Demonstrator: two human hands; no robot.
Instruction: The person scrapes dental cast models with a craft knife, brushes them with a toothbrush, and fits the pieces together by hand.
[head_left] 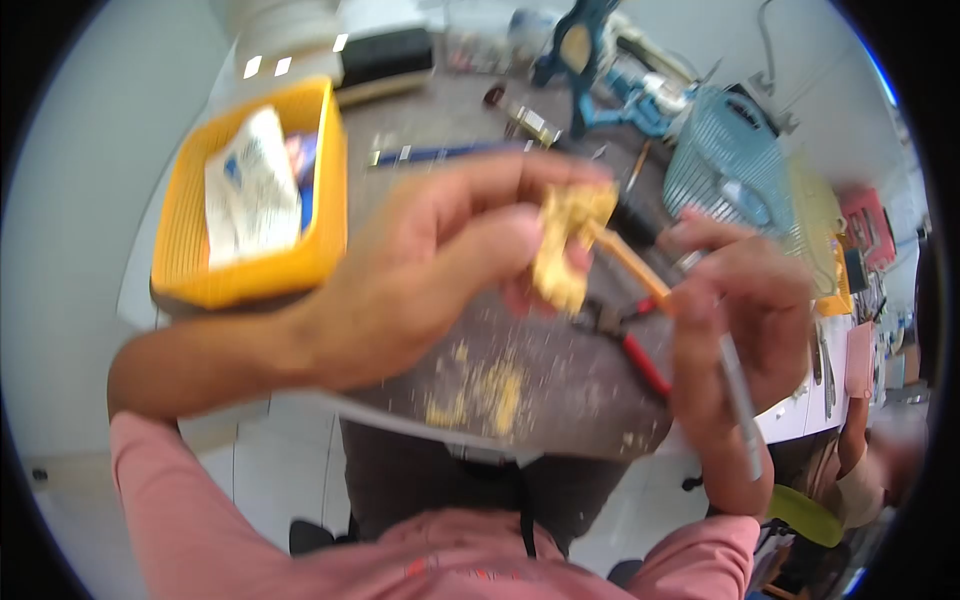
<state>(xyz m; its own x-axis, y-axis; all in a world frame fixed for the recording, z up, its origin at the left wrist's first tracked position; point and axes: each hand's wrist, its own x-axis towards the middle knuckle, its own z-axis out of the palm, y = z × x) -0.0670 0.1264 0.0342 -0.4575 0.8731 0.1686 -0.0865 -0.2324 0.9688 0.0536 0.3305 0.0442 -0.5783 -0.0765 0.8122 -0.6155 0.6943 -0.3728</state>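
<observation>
While the yellow basket [335, 200] with a crumpled paper [250, 195] stands at the left of the table [400, 395], the left hand [440, 250] pinches the yellow cast [567, 250] between thumb and fingers. The cast lies between the hands, above the red-handled pliers [645, 362]. The right hand [745, 310] grips an orange stick [632, 265], its tip at the cast, and a silver tool [740, 400].

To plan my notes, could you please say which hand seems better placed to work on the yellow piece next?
Probably the right hand: it grips the slim tool, whose tip is at the yellow piece, while the left hand holds that piece.
</observation>
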